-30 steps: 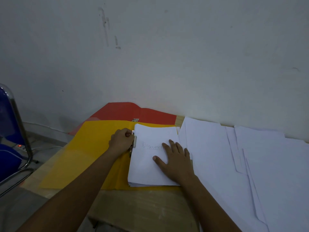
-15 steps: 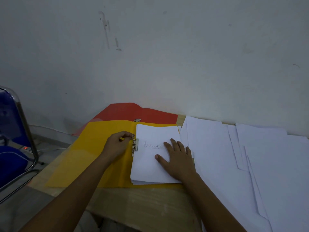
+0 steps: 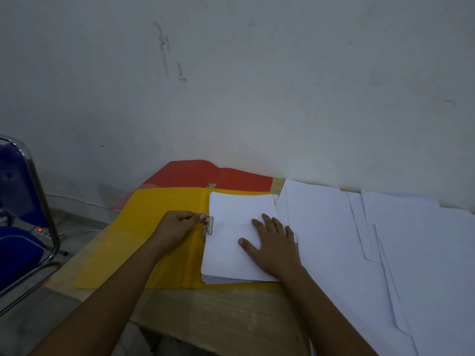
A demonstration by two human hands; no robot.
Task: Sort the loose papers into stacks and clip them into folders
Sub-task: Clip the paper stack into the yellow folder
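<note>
An open yellow folder lies on the wooden table. A white paper stack with handwriting on its top sheet rests on the folder's right half. A metal clip sits at the stack's left edge. My left hand has its fingertips pinched at the clip's upper end. My right hand lies flat on the stack with fingers spread, pressing it down. A red folder lies open behind the yellow one, with its own metal clip showing.
Loose white sheets cover the table to the right, overlapping. The wall runs along the table's far edge. A blue chair with a metal frame stands at the left, beside a power strip with a red light on the floor.
My left hand has slid slightly away from the stack, its fingertips now pinching at the clip's upper end. My right hand stays flat on the paper.
</note>
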